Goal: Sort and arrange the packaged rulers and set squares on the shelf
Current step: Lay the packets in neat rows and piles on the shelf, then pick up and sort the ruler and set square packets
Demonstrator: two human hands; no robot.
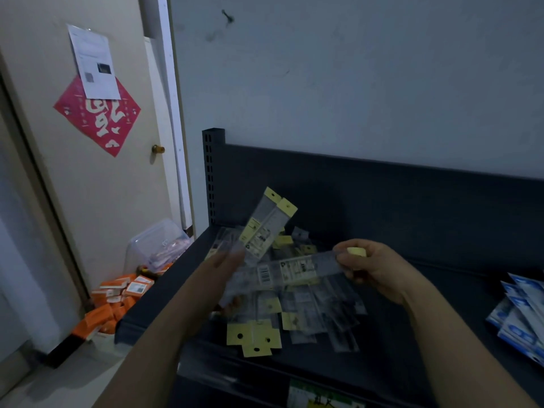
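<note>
Clear-plastic packaged ruler (297,270) above the dark shelf (412,334) | long axis almost level, left to right | right hand (374,269) fingers pinch its yellow-tab end | left hand (226,269), blurred, fingers clamped on ruler bundle (265,228), tilted, yellow tabs pointing up and right | loose pile (294,316) lies on the shelf under both hands

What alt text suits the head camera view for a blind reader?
A left hand holds two packaged rulers tilted up while the right hand pinches a third ruler by its yellow end, above a loose pile on a dark shelf.
</note>
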